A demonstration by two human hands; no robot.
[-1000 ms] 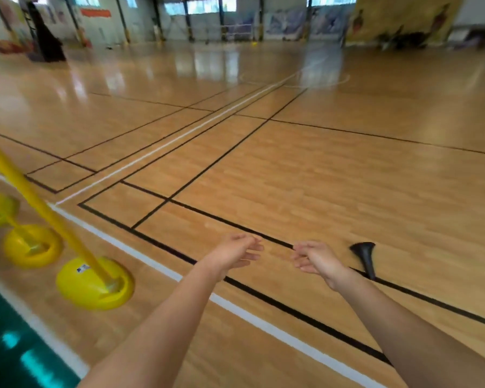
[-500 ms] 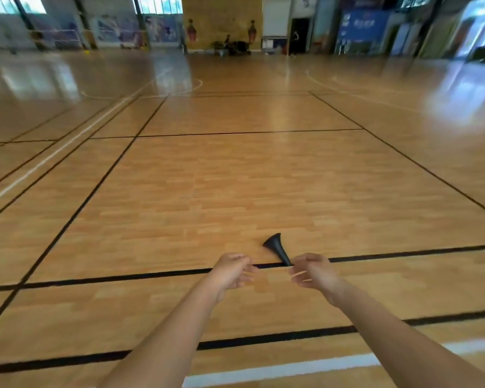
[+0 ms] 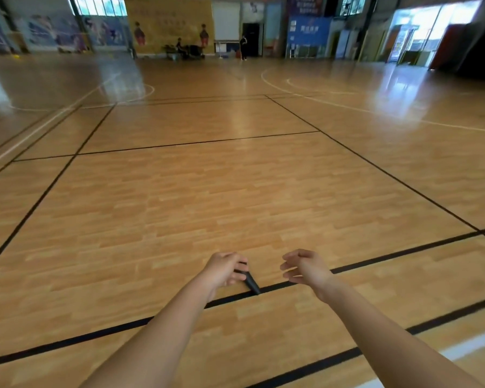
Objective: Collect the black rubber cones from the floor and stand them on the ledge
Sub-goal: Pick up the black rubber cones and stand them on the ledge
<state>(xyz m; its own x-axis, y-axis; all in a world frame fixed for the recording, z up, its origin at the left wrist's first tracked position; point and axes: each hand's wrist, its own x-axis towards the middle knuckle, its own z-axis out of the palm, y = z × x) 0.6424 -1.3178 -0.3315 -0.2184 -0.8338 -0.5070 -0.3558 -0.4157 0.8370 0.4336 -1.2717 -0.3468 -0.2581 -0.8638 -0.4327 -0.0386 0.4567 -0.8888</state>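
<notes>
One black rubber cone (image 3: pixel 251 284) lies on its side on the wooden floor, its narrow tip on a black court line. My left hand (image 3: pixel 224 268) is stretched out in front of it with loosely curled fingers that cover the cone's wide end in the view; I cannot tell whether they touch it. My right hand (image 3: pixel 305 268) hangs to the right of the cone, fingers relaxed and holding nothing. No ledge is in view.
A wide sports hall floor (image 3: pixel 235 191) with black and white court lines stretches ahead. Far off by the back wall are a seated person (image 3: pixel 179 47), a standing person (image 3: pixel 243 47) and some equipment. Bright doors (image 3: pixel 420 37) are at the far right.
The view swung right, so the yellow post bases left the frame. The cone drifted from right of my right hand to under my left hand's fingers. Both hands stay held out.
</notes>
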